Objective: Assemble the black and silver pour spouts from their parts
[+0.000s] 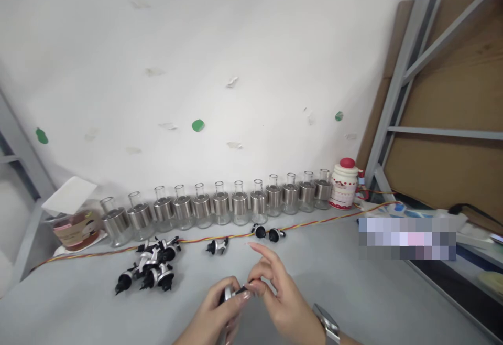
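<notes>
In the head view my left hand (pixel 223 305) is closed around a silver-and-black bottle pourer (pixel 228 293) near the front of the table. My right hand (pixel 275 292) pinches the pourer's black end between thumb and index finger, with its other fingers raised. Part of the pourer is hidden by my fingers. More pourers of the same kind lie in a pile (pixel 151 263) to the left. Beyond my hands lie a single pourer (pixel 216 246) and two more pourers (pixel 268 233) side by side.
A row of several glass bottles (pixel 220 206) with steel sleeves stands along the wall. A red-and-yellow twisted cord (pixel 314 223) crosses the table before them. A cream jar with red lid (pixel 343 190) stands right, a labelled container (pixel 76 229) left. Metal frame posts (pixel 396 83) flank the right side.
</notes>
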Demonstrator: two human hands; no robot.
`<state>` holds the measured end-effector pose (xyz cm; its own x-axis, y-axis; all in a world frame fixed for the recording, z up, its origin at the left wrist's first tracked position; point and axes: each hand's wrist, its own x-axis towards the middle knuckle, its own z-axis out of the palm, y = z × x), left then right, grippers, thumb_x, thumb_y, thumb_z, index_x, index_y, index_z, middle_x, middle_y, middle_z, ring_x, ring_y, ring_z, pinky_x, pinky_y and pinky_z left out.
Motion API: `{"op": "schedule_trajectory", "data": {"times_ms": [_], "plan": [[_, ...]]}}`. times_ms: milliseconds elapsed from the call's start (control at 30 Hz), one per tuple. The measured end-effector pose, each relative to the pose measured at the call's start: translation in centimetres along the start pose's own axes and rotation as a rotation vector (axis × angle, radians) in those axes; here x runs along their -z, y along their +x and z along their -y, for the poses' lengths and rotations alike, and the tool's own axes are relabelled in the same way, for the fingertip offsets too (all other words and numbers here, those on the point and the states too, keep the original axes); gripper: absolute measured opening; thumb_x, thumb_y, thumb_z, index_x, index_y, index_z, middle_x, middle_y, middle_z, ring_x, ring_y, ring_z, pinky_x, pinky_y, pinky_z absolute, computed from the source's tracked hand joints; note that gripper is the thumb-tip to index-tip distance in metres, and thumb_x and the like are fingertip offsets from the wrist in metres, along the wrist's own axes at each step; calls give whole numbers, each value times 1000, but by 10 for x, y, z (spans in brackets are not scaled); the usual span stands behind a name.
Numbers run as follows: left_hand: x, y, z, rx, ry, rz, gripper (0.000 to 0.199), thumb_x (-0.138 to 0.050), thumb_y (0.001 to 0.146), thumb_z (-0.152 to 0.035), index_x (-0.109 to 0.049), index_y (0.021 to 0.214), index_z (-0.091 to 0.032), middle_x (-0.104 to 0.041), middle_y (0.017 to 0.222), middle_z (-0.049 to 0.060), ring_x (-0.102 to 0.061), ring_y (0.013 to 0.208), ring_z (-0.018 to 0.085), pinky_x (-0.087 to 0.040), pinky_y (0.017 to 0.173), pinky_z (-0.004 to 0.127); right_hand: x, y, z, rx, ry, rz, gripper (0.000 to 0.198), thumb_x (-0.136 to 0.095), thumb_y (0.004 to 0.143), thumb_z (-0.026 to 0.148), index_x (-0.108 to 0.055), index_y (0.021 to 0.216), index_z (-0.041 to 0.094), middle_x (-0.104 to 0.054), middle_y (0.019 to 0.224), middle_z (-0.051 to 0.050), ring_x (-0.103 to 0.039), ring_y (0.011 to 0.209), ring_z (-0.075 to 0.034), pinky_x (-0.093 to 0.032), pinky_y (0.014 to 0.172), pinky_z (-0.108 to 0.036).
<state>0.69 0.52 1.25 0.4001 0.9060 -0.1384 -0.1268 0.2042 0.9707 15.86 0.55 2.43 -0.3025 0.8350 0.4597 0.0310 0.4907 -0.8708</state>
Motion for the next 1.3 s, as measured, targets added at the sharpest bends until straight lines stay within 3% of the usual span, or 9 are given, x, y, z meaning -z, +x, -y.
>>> {"op": "schedule_trajectory", "data": {"times_ms": [567, 700, 867, 1133, 1300], "plan": [[1, 1, -6, 24, -81, -27, 36, -55, 67, -52, -43, 58, -19, -32, 37, -10, -26, 26, 3, -22, 27, 15, -2, 9, -8, -229, 242, 81, 28, -44, 84, 36, -39, 106, 20, -42, 58, 7, -44, 53, -9, -37, 54, -22], [-1, -1, -8, 35, -94, -59, 35, -52, 70, -50, -43, 57, -19, -32, 36, -9, -25, 26, 3, -19, 26, 14, -3, 7, -12, -250, 195, 98, 23, -39, 85, 41, -42, 89, 19, -42, 54, 7, -42, 50, -9, -36, 51, -21], [1, -1, -8, 66, -174, -7, 36, -55, 67, -51, -43, 56, -19, -32, 37, -9, -24, 26, 3, -21, 24, 14, -3, 5, -13, -250, 69, 136, 29, -33, 86, 44, -39, 72, 19, -44, 53, 6, -43, 49, -9, -35, 50, -20], [0, -3, -8, 60, -170, -60, 31, -55, 68, -46, -47, 59, -18, -36, 39, -9, -25, 26, 3, -20, 24, 13, -2, 5, -10, -202, -35, 166, 33, -28, 88, 44, -39, 68, 20, -41, 51, 6, -42, 48, -9, -33, 50, -19], [2, -2, -8, 74, -186, 6, 29, -45, 76, -42, -48, 61, -18, -30, 34, -10, -22, 23, 4, -20, 23, 14, -2, 4, -8, -206, -77, 158, 33, -30, 87, 43, -42, 68, 19, -39, 49, 6, -40, 47, -9, -32, 49, -19]]}}
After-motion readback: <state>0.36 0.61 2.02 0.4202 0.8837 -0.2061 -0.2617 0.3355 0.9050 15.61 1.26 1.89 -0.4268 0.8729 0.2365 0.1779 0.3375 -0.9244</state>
